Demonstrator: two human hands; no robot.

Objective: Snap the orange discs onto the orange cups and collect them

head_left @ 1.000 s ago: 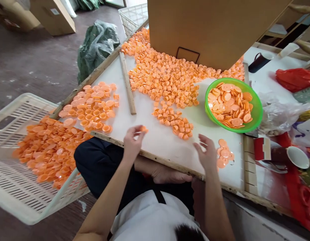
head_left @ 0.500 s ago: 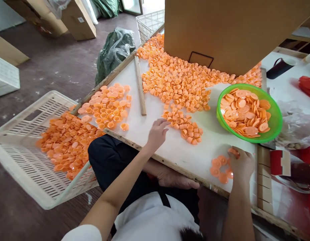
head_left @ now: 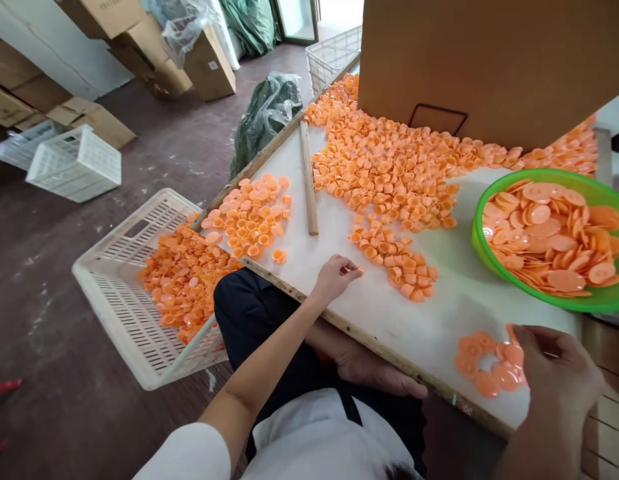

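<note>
Nearest, on the person's side of the green bowl (head_left: 482,257), the right hand (head_left: 559,363) is low over the surface (head_left: 334,220). Its fingers reach the edge of an orange disc (head_left: 512,333); I cannot tell whether they pinch it or only touch it. That disc looks tilted up at its edge, while the rest of the ring of discs (head_left: 487,383), also in front of the bowl, lies flat, some overlapping around a small gap.

Well to the left of the bowl, the left hand (head_left: 337,277) pinches a small orange cup (head_left: 359,272) between the tips of its fingers, the hand pointing toward the bowl. The fingers hide most of the cup, so which way its mouth points cannot be told. Between that hand and the bowl is a cluster of cups (head_left: 399,263), its long axis slanting toward the ring; several at the end farther from the bowl turn round mouths toward the person.

Far left of the bowl, beside the surface, a white basket (head_left: 114,307) holds many orange pieces. The bowl itself is heaped with discs at mixed angles. Beyond and left of it, a wooden strip (head_left: 309,183) runs lengthwise away from the person. Farther back, a large heap of cups (head_left: 389,167) spreads below a cardboard box (head_left: 489,67).
</note>
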